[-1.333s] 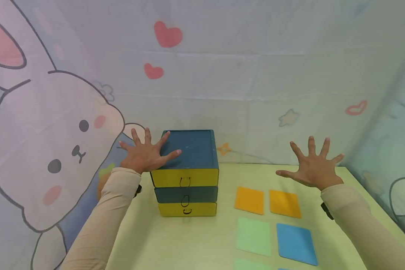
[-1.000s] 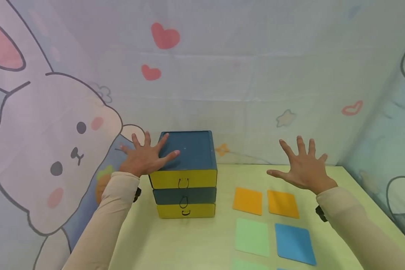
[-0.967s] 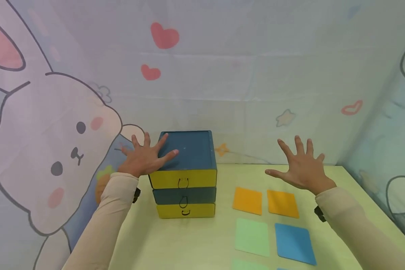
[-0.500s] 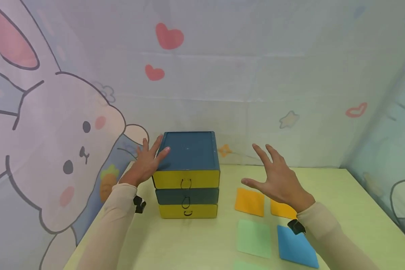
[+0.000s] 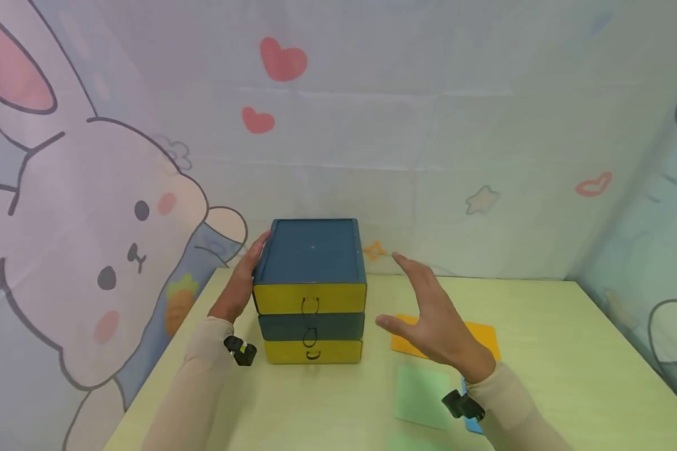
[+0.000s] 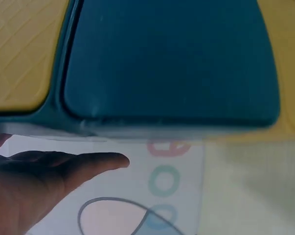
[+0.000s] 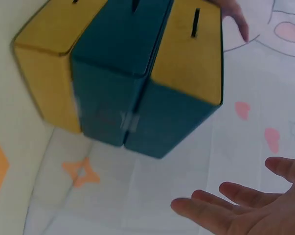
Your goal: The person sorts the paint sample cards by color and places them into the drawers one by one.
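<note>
A three-tier drawer box (image 5: 313, 257) with a dark blue-green top stands on the table; its drawer fronts are yellow, blue-green and yellow, each with a small dark handle loop. My left hand (image 5: 240, 283) lies along the box's upper left side, fingers stretched toward the back. In the left wrist view the fingers of this hand (image 6: 88, 169) run straight just beside the box's wall (image 6: 171, 63). To the right of the box, my right hand (image 5: 435, 326) hovers apart from it, thumb and fingers spread. The right wrist view shows that hand (image 7: 255, 210) holding nothing.
Orange squares (image 5: 483, 337), a green square (image 5: 423, 396) and a blue square (image 5: 472, 425) lie flat on the right of the table (image 5: 587, 363), partly covered by my right arm. A printed cloth (image 5: 406, 125) hangs behind the table.
Both hands have come inward and turned from palms-down to sideways. My left hand went from over the box's top to its left side; my right hand moved left toward the box.
</note>
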The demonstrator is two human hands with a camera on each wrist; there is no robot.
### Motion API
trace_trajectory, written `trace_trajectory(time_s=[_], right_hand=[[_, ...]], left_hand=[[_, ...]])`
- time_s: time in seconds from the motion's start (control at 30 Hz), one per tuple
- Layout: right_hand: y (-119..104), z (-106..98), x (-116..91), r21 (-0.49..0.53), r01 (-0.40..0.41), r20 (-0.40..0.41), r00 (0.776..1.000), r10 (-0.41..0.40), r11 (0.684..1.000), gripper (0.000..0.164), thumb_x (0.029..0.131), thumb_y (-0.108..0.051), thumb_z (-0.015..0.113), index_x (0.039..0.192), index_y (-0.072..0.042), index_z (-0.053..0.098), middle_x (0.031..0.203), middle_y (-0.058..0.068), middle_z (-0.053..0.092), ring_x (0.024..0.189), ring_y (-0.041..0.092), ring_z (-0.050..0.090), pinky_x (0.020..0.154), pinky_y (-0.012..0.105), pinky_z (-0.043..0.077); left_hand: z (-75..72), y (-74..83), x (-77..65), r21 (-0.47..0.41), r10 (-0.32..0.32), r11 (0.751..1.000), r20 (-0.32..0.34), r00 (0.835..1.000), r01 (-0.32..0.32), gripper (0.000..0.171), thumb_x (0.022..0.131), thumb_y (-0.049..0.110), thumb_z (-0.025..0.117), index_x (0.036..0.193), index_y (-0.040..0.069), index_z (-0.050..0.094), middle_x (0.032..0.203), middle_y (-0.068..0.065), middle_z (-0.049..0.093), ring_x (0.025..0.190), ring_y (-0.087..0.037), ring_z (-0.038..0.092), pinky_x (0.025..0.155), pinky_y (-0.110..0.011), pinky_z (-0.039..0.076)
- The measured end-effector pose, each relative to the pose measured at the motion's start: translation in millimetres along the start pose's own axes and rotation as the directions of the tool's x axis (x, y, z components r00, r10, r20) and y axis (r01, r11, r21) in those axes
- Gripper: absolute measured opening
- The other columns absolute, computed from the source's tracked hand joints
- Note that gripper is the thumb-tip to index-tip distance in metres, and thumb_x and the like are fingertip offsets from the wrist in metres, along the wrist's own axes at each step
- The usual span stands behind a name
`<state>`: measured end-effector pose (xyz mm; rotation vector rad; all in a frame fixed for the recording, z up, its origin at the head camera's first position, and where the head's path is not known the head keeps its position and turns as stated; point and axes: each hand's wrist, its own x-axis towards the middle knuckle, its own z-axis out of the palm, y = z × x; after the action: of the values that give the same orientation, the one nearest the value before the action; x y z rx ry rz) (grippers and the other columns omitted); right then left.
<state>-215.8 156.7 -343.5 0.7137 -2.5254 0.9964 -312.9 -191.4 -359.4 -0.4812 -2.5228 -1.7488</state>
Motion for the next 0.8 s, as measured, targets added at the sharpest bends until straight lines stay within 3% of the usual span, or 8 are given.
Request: trace_trajectory(time_s=[0.13,0.27,0.5,0.7,0.8], right_hand=[[-11.9,12.4,-4.6,0.154,0.015,0.025,1.000,-0.019,0.988,0.089,0.088,-0.046,0.071,0.160,-0.031,0.022,0.162,0.008,0.032,0.143,0.039,0.042,0.104,0.063,0.048],[-20.9,27.5,-8.6,0.292,0.042,0.034,0.998,-0.054,0.955,0.084,0.090,-0.045,0.070,0.159,-0.025,0.027,0.162,0.011,0.034,0.139,0.042,0.047,0.097,0.061,0.053],[-29.0,59.0,-11.9,0.476,0.086,0.010,0.995,-0.103,0.875,0.072,0.095,-0.043,0.065,0.152,-0.008,0.039,0.147,0.023,0.049,0.127,0.046,0.057,0.088,0.045,0.061],[-33.7,77.9,-11.1,0.605,0.042,0.013,0.998,-0.063,0.795,0.057,0.098,-0.028,0.063,0.144,-0.001,0.044,0.135,0.027,0.056,0.120,0.047,0.061,0.087,0.032,0.061],[-34.7,85.9,-10.3,0.694,-0.023,0.049,0.999,-0.015,0.720,0.054,0.100,-0.026,0.060,0.141,0.006,0.044,0.130,0.034,0.056,0.115,0.028,0.068,0.086,0.031,0.061]], left_hand=[[4.5,-5.8,-2.9,-0.039,-0.038,0.999,-0.013,0.999,0.037,0.065,0.102,0.063,0.006,0.162,0.038,0.014,0.172,0.000,-0.009,0.158,-0.039,-0.006,0.122,-0.071,0.003],[9.1,-7.1,-4.8,-0.082,-0.064,0.995,-0.024,0.998,0.062,0.067,0.100,0.067,0.006,0.161,0.041,0.016,0.170,0.002,-0.017,0.158,-0.037,-0.010,0.121,-0.071,0.001],[12.0,-9.1,-5.2,-0.130,-0.054,0.990,-0.018,0.998,0.051,0.066,0.100,0.066,0.007,0.161,0.041,0.012,0.172,0.001,-0.008,0.158,-0.039,-0.001,0.121,-0.072,0.005],[11.8,-10.6,-3.2,-0.132,-0.040,0.991,-0.020,0.999,0.037,0.066,0.101,0.064,0.008,0.162,0.039,0.012,0.172,0.000,-0.007,0.158,-0.038,-0.003,0.122,-0.071,0.003],[11.0,-11.5,-2.5,-0.132,-0.037,0.991,-0.025,0.999,0.034,0.067,0.101,0.065,0.009,0.162,0.038,0.012,0.172,0.001,-0.007,0.159,-0.037,-0.003,0.122,-0.070,0.002]])
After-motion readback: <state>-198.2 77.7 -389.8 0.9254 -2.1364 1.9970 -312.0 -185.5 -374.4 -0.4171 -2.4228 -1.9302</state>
